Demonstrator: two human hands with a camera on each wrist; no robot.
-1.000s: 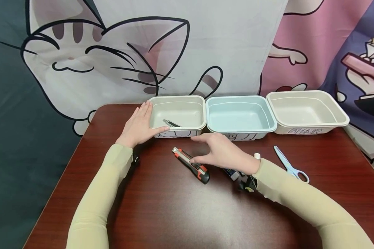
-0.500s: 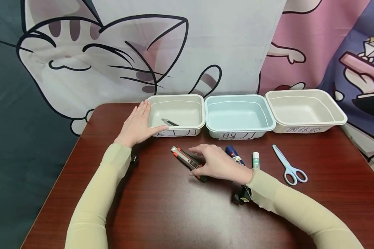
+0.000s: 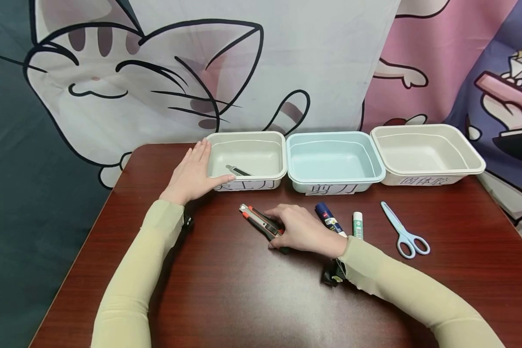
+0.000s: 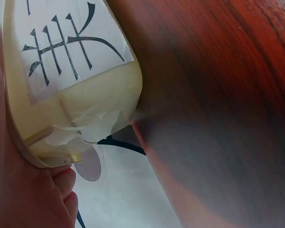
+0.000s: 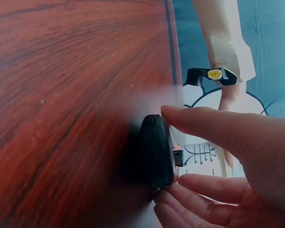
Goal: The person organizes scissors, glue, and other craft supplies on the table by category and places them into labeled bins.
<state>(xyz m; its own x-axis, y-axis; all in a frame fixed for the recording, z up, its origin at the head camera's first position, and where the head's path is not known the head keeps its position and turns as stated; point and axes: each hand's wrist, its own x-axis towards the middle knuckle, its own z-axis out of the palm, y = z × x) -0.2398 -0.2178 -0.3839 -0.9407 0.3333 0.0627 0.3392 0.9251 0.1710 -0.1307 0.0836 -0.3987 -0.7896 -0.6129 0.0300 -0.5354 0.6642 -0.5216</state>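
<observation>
In the head view my left hand point(image 3: 192, 175) rests on the left end of a cream bin point(image 3: 247, 140), its fingers along the left rim and its thumb on the front edge. A small grey cutter point(image 3: 238, 170) lies inside that bin. The bin's labelled front point(image 4: 85, 90) also shows in the left wrist view. Below it, on the table, lies a black and orange utility knife point(image 3: 258, 222). My right hand point(image 3: 304, 229) pinches the knife's rear end between thumb and fingers. The right wrist view shows the knife's dark butt point(image 5: 156, 152) between them, low over the tabletop.
A light blue bin point(image 3: 336, 187) and another cream bin point(image 3: 426, 180) continue the row to the right. In front of them lie a dark blue glue stick point(image 3: 328, 218), a green and white glue stick point(image 3: 357, 224) and light blue scissors point(image 3: 403, 233). A printed cloth hangs behind.
My right hand has moved back towards me and down onto the knife's rear end, closing its fingers on it. Both glue sticks have come into fuller view. The left hand stays on the bin.
</observation>
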